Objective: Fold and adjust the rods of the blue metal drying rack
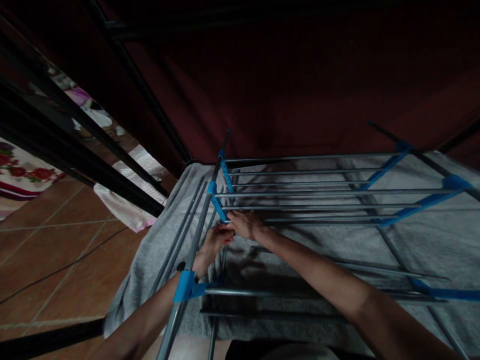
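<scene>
A clothes drying rack of grey metal tubes with blue plastic joints stands in front of me. My right hand (245, 224) is closed around the left end of a thin metal rod (318, 220), where it meets a slanted blue bracket (218, 206). Just below, my left hand (215, 242) has its fingers curled together against the right hand's fingertips. What lies between the left fingers is hidden. The left forearm passes beneath the rack's left side tube (200, 227), near a blue corner joint (184, 286).
Grey cloth (150, 280) lies under the rack, with loose metal tubes (180, 235) on it. Black metal frame bars (86, 165) cross the left side. A dark red panel (300, 90) rises behind. A cable (75, 262) runs over the tiled floor.
</scene>
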`<act>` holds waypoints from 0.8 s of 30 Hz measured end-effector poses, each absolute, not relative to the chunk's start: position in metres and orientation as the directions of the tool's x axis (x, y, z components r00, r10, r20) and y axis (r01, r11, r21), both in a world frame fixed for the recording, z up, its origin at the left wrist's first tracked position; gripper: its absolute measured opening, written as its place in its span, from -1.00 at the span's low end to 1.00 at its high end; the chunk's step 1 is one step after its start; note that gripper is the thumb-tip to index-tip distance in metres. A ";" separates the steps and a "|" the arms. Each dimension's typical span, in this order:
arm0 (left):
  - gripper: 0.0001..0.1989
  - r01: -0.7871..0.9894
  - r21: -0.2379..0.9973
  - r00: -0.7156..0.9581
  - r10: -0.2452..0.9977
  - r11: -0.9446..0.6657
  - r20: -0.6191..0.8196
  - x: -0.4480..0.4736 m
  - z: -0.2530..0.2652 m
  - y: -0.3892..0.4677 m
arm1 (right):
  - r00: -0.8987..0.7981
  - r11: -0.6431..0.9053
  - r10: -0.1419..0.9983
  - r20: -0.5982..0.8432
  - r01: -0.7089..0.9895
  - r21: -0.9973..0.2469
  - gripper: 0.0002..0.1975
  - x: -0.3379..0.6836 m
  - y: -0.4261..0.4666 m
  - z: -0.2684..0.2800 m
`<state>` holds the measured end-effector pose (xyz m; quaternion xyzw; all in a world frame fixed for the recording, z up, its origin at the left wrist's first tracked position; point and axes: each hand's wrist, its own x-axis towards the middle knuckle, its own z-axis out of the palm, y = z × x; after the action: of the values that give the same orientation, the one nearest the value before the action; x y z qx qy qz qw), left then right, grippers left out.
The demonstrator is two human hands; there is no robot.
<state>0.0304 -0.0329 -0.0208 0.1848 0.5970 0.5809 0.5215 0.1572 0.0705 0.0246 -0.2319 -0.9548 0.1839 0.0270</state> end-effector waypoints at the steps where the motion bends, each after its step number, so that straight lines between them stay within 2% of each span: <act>1: -0.76 -0.357 0.907 -0.446 0.812 0.224 -0.377 0.027 -0.019 -0.033 | -0.898 0.840 0.439 -0.033 0.423 -0.339 -0.71 0.157 0.070 0.023; 3: -0.67 -0.289 0.944 -0.544 0.784 0.158 -0.298 0.022 -0.011 -0.033 | -0.908 0.862 0.418 -0.043 0.411 -0.297 -0.72 0.157 0.069 0.020; 5: -0.57 -0.223 0.971 -0.560 0.804 0.087 -0.200 0.020 0.003 -0.030 | -0.913 0.872 0.406 -0.049 0.403 -0.279 -0.72 0.157 0.069 0.018; 7: -0.53 -0.154 0.987 -0.476 0.871 0.055 -0.123 0.018 0.017 -0.027 | -0.914 0.874 0.403 -0.037 0.397 -0.280 -0.70 0.158 0.069 0.017; 9: -0.59 -0.112 0.992 -0.346 0.934 0.051 -0.087 0.016 0.028 -0.025 | -0.916 0.876 0.400 -0.024 0.389 -0.286 -0.68 0.158 0.070 0.017; 14: -0.69 -0.161 0.981 -0.175 0.975 0.107 -0.135 0.001 0.031 -0.022 | -0.925 0.883 0.378 -0.020 0.367 -0.292 -0.67 0.159 0.071 0.019; 20: -0.57 -0.250 0.953 -0.217 0.949 0.172 -0.228 -0.006 0.026 -0.016 | -0.921 0.873 0.390 -0.030 0.379 -0.308 -0.67 0.158 0.072 0.018; 24: -0.60 -0.163 0.979 -0.189 0.970 0.121 -0.151 -0.009 0.019 -0.015 | -0.922 0.873 0.385 -0.044 0.379 -0.306 -0.65 0.157 0.073 0.016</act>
<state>-0.0095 -0.0149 0.0192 0.3726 0.5420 0.5482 0.5166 0.1575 0.0733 0.0160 -0.1975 -0.9677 0.1563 0.0092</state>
